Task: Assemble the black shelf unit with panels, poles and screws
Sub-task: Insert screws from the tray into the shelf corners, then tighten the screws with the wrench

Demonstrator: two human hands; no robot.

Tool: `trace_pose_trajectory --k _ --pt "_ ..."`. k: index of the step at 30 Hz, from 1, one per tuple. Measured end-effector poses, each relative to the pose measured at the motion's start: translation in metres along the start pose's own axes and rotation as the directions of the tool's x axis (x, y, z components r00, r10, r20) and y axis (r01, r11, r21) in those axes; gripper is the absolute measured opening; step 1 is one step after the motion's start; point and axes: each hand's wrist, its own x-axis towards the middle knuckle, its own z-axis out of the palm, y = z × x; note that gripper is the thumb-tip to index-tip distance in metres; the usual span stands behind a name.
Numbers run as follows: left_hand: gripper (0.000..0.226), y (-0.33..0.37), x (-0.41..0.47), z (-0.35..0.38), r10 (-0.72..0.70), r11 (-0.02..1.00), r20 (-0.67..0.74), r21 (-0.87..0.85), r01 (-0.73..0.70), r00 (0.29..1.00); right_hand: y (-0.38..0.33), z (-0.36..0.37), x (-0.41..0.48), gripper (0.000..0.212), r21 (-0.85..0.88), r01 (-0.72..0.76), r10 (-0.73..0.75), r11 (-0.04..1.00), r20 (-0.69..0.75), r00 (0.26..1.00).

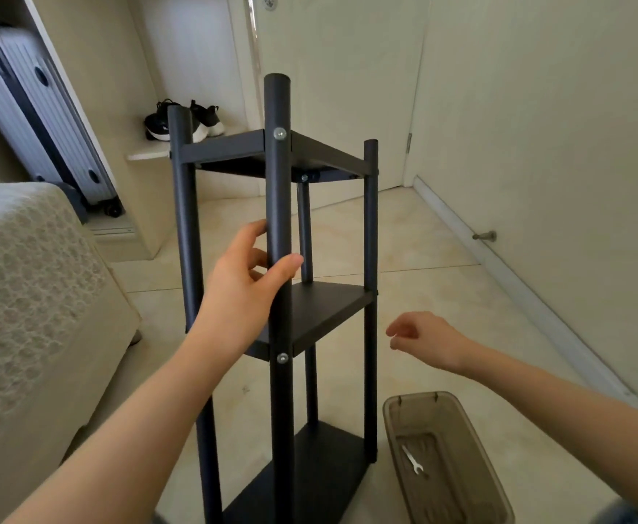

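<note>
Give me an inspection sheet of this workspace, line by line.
Surface: tiled floor, bare near the shelf.
Job's things: black shelf unit upright, three panels on four poles; silver screws fitted on the front pole.
Clutter: tray on floor, holding a wrench.
Grippers: left hand around the front pole; right hand open, empty.
Cables: nothing seen.
Surroundings: bed, suitcase, shoes, door.

Matte black shelf unit, silver screws, beside it translucent brown-grey bin, cream lace-patterned bedspread, black-and-white sneakers
</note>
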Motion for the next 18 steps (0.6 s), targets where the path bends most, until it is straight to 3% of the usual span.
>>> trace_pose_trajectory --k 3,10,15,18 --pt "0.061 0.001 -0.001 0.003 0.014 1.0 -0.006 0.006 -0.014 1.0 0.029 0.024 0.009 0.017 -0.019 -0.13 0.131 0.991 0.152 0.98" --pt "0.056 -0.001 -0.004 0.008 0.059 0.998 -0.058 0.031 -0.057 0.997 0.1 0.099 0.018 0.012 -0.228 -0.264 0.321 0.937 0.269 0.908" --pt "0.047 -0.001 -0.006 0.017 0.096 0.994 -0.092 0.068 -0.09 0.991 0.149 0.145 0.026 0.021 -0.238 -0.37 0.426 0.898 0.261 0.866" --pt "0.022 -0.001 -0.007 0.024 0.126 0.99 -0.134 0.084 -0.115 0.983 0.173 0.164 0.029 0.018 -0.259 -0.389 0.449 0.884 0.238 0.861"
